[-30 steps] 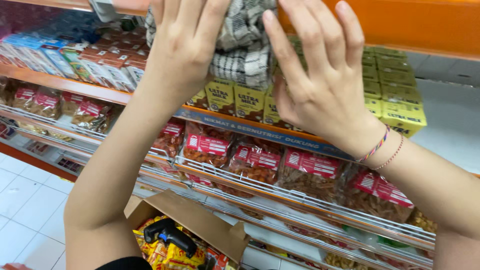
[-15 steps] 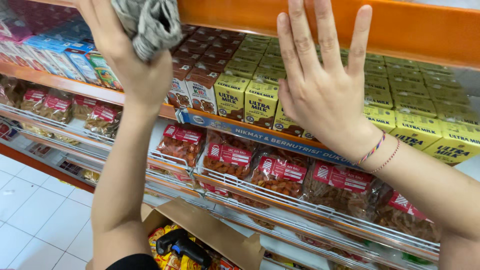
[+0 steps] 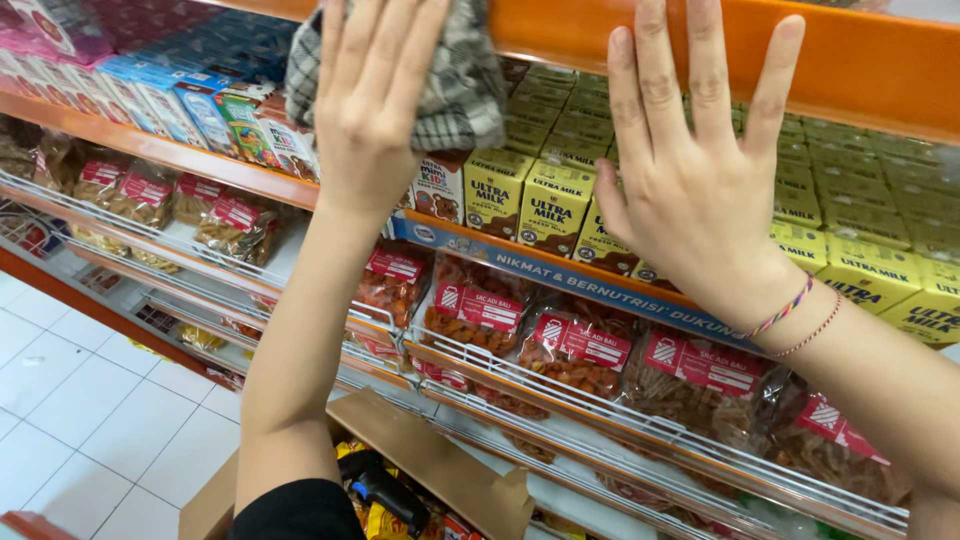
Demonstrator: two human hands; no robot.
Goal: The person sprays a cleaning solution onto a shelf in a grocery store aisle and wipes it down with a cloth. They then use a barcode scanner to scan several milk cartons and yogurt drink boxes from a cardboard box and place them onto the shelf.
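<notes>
My left hand (image 3: 372, 100) is raised with fingers spread and presses a grey checked cloth (image 3: 455, 85) flat against the front of the shelf, over the small drink cartons. Cloth shows around the palm on both sides. My right hand (image 3: 695, 180) is open, fingers apart, resting flat against the orange shelf edge (image 3: 880, 70) above the rows of yellow-green drink cartons (image 3: 550, 205). It holds nothing. Thin braided bracelets (image 3: 795, 318) circle my right wrist.
Blue and pink cartons (image 3: 150, 90) fill the shelf to the left. Below, wire racks (image 3: 600, 395) hold clear bags of snacks with red labels (image 3: 590, 345). An open cardboard box (image 3: 430, 465) with packets stands below me on the white tiled floor (image 3: 90, 400).
My left hand has moved right with the cloth and flattened it against the shelf front. My right hand has stayed pressed on the orange edge.
</notes>
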